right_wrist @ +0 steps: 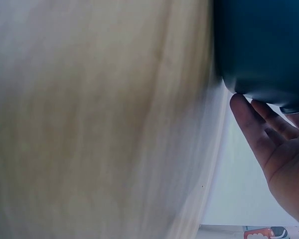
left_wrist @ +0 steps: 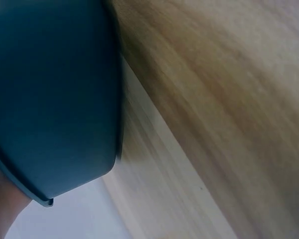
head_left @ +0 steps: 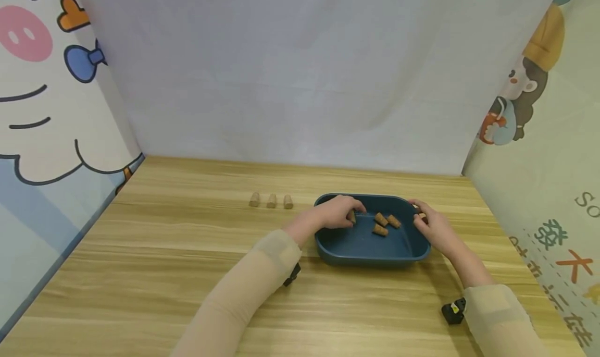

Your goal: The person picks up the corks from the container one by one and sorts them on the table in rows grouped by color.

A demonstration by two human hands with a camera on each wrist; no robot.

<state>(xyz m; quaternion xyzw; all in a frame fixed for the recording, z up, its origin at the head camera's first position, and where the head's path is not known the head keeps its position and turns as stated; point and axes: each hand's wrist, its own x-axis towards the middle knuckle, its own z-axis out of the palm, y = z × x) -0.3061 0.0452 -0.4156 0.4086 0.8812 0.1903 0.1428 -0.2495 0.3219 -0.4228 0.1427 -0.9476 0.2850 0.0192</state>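
Observation:
A dark blue-green tub (head_left: 370,260) with rounded corners stands on the table. My left hand (head_left: 336,212) reaches over its left rim and pinches a cork (head_left: 352,216) inside it. On the tub's floor lie three more corks (head_left: 380,230), close together. At the right end my right hand (head_left: 433,226) holds the tub by its rim. Its fingers (right_wrist: 254,132) touch the outer wall in the right wrist view. In the left wrist view the tub's wall (left_wrist: 55,99) hides most of the left hand.
Left of the tub, three corks (head_left: 272,201) stand upright in a row on the wooden table (head_left: 187,232). A plain pale backdrop (head_left: 290,86) rises behind the table. Cartoon-printed panels (head_left: 558,190) stand along both sides.

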